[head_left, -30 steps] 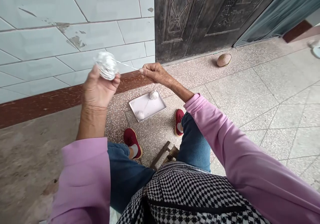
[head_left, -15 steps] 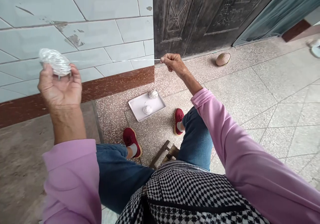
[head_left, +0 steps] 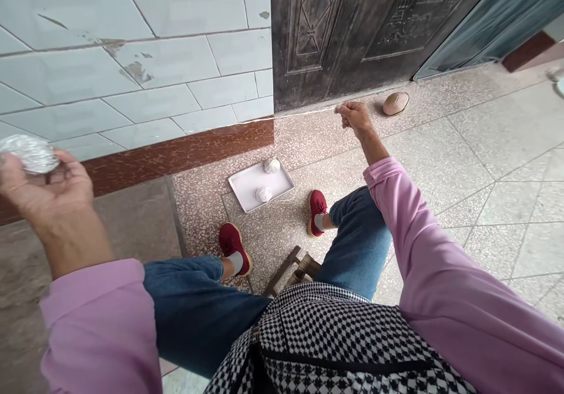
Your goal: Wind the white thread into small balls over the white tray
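Left hand (head_left: 57, 200) holds shiny white wound ball of strand (head_left: 30, 153), thumb and fingers curled round it, palm up; ball is blurry, cut by frame edge. Right hand (head_left: 356, 118) pinches thin white strand (head_left: 211, 128), narrow grip, thumb against fingers. Strand runs between the two hands, slight sag, in front of white tiled wall (head_left: 145, 103). Hands well apart, both raised above floor.

Shallow white rectangular tray (head_left: 247, 181) on speckled stone floor (head_left: 202, 200), near red-brown skirting (head_left: 207, 150). Two small white wound balls in it: one (head_left: 272, 165) at far corner, other (head_left: 263, 194) by near long edge. Tan oval object with dark rim (head_left: 395, 104) on floor's door-side edge, near right hand in view.
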Tool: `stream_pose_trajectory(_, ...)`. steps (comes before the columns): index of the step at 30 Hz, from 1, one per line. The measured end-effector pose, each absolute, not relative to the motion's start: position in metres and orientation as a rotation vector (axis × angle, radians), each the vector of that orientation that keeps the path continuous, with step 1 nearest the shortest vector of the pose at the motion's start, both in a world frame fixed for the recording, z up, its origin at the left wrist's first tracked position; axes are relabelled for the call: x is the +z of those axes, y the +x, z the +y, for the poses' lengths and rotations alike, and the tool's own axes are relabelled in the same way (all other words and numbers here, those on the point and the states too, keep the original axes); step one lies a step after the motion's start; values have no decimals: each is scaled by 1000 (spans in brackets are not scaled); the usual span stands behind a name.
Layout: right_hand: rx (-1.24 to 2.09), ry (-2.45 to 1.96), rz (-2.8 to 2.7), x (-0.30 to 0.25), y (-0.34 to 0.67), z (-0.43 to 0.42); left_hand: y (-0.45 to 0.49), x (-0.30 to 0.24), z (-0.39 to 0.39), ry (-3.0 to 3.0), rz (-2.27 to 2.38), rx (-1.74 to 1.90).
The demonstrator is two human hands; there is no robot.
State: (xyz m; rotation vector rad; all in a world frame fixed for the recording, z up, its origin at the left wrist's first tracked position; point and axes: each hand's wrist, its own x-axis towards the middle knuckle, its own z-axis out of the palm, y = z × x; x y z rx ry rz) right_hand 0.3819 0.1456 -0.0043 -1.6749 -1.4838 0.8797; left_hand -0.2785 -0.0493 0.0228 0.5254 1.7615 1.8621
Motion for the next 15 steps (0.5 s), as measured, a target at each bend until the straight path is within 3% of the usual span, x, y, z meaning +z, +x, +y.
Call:
stream_pose_trajectory(4, 739, -1870, -1756, -3, 379, 134, -239, 14, -11, 416, 1441, 2064)
stream_pose_trajectory(8, 802, -1808, -1955, 8, 325, 132, -168, 15, 21, 436, 1099, 1980)
stream_pose_trajectory(15, 1631, -995, -1696, 27, 183, 95, -72, 18, 36, 534, 879, 1743)
